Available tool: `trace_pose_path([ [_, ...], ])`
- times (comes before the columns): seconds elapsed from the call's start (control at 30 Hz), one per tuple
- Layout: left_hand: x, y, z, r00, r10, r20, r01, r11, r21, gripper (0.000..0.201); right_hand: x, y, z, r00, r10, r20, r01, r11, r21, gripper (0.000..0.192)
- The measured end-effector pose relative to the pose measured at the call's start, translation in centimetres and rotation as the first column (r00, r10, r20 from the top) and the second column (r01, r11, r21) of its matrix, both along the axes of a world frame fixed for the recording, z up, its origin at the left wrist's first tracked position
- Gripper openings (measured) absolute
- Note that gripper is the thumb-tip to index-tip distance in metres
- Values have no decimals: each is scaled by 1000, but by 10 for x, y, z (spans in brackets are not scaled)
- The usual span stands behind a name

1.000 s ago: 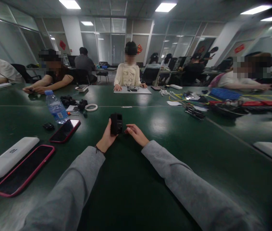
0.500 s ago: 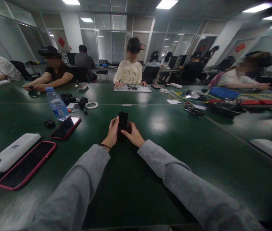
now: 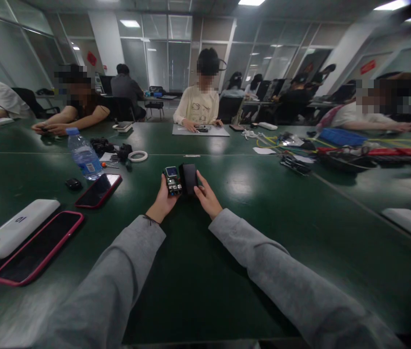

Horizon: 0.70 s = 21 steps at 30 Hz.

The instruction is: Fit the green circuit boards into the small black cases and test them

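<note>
The black cover (image 3: 189,179) now sits beside the circuit board (image 3: 174,182) (newly bared) — left hand (image 3: 163,199) grip clamped on board, right hand (image 3: 207,197) grip on cover.

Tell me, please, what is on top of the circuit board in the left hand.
The circuit board bears a small screen at its far end and metallic parts nearer the camera. Its underside is turned away in the left hand and cannot be seen.

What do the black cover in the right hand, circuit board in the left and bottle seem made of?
Black cover: probably matte plastic, by its dull face; coated metal possible. Circuit board: greenish, so likely laminate, with metal parts glinting silver. Bottle: probably clear plastic, being see-through and glossy.
</note>
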State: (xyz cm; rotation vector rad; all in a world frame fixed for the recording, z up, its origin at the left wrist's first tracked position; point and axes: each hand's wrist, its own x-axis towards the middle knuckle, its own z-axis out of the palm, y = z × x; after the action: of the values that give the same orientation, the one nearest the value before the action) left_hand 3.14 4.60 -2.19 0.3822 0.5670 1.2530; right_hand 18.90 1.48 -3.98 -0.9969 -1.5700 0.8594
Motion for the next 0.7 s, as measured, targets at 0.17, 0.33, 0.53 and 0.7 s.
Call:
trace_pose_path([
  [0.17,0,-1,0,1000,-23,-7,23,1000,9,41,1,-1,0,997,-63,39,61,997,38,65],
  [0.33,0,-2,1,998,-34,-57,35,999,6,44,1,1,-1,993,-112,27,112,994,15,66],
  [0.53,2,-3,2,991,-96,-97,105,990,90,48,0,0,-4,964,-211,164,200,976,83,90],
  [0.7,2,-4,3,992,-91,-83,96,993,65,49,0,-3,-4,911,-308,275,290,951,102,86],
])
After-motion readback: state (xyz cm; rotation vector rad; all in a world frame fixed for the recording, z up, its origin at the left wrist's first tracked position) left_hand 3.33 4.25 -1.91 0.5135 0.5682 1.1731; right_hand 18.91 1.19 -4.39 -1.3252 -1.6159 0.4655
